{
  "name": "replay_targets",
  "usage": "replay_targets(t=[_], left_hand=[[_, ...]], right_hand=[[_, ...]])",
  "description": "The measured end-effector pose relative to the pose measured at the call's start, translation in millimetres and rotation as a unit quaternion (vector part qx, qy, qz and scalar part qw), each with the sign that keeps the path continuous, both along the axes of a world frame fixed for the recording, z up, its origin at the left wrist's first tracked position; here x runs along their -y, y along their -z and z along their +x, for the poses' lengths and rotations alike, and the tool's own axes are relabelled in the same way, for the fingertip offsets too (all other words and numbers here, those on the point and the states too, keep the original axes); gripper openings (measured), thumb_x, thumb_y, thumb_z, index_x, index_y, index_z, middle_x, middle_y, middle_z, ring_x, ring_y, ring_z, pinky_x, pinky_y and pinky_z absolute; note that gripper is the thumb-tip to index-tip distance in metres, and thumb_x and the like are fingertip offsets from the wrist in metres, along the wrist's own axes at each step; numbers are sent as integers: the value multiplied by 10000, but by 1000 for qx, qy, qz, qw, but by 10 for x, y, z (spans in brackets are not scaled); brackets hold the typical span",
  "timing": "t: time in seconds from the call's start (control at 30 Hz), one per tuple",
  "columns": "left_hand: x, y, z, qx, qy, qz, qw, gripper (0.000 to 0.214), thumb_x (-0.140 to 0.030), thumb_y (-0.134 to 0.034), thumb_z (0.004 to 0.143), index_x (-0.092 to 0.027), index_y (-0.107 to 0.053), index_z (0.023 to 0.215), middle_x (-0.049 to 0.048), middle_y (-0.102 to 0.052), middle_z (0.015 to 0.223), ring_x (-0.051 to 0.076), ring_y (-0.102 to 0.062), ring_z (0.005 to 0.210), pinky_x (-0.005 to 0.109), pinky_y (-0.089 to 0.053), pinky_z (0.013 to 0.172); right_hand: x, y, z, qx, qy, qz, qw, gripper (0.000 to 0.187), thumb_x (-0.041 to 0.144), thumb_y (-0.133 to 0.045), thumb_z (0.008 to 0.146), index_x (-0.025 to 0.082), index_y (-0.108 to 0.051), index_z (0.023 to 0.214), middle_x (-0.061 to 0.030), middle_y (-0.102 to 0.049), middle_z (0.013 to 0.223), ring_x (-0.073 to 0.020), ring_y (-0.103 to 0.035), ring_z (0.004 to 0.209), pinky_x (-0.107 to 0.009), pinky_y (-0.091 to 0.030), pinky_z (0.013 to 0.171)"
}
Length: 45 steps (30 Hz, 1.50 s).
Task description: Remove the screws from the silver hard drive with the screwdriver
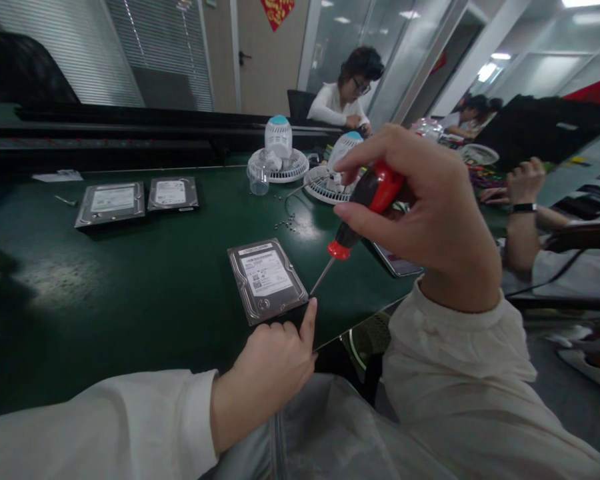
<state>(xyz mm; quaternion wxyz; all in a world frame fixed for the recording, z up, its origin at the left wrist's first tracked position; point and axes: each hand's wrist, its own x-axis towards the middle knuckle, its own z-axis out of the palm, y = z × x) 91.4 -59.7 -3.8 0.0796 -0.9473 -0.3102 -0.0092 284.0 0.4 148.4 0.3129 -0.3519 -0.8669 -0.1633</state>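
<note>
A hard drive [269, 279] lies label side up on the green table in front of me. My right hand [405, 180] is closed around the red and black handle of a screwdriver [347, 230]. The shaft slants down to the left, and its tip meets the drive's near right corner. At the near edge of the drive, my left hand [277, 357] is closed against it with curled fingers. Its index finger reaches to the corner beside the screwdriver tip. The left thumb and the undersides of the fingers are hidden, as is any screw under the tip.
Several small screws [286, 223] lie beyond the drive. Two other hard drives [113, 200] sit at the back left. White fan-like devices [279, 153] and a clear cup [259, 180] stand farther back. A phone-like device [397, 260] lies right. Co-workers sit across and to the right.
</note>
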Motion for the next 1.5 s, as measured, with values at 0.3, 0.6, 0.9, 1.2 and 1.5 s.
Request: replay_targets(t=[0.3, 0.6, 0.9, 1.2, 1.5], left_hand=[[1, 19, -4, 6, 2, 10, 1000, 760, -432, -534, 960, 12, -300, 1531, 94, -655, 704, 199, -622, 570, 282, -403, 490], [-5, 9, -5, 7, 2, 12, 1000, 763, -442, -518, 966, 24, -297, 1528, 90, -650, 697, 199, -614, 557, 287, -406, 481], [-3, 26, -20, 17, 1, 18, 1000, 762, -452, -516, 966, 18, -306, 1527, 88, -647, 687, 198, -604, 550, 289, -403, 472], [1, 4, -20, 18, 6, 22, 1000, 760, -441, -527, 961, 26, -312, 1520, 81, -642, 676, 200, -610, 538, 293, -416, 456], [3, 13, -21, 19, 7, 32, 999, 766, -442, -530, 959, 31, -307, 1519, 75, -634, 667, 198, -602, 532, 293, -405, 445]], right_hand=[[87, -5, -58, -12, -41, -17, 999, 377, 188, -648, 741, 250, -557, 1102, -39, -630, 1000, -186, -585, 867, -352, -482, 761], [66, 34, -35, -41, -46, -8, 998, 311, 153, -655, 712, 216, -591, 1010, -30, -607, 906, -153, -538, 760, -338, -439, 721], [50, 56, -16, -51, -39, -8, 998, 270, 225, -644, 743, 264, -569, 998, -21, -604, 902, -174, -543, 762, -363, -431, 718], [21, 81, -12, -60, -29, -8, 998, 268, 218, -637, 726, 268, -556, 976, -31, -594, 907, -190, -542, 771, -382, -425, 728], [35, 83, -29, -60, -22, -8, 998, 271, 194, -627, 716, 269, -536, 960, -22, -586, 906, -182, -554, 781, -375, -412, 717]])
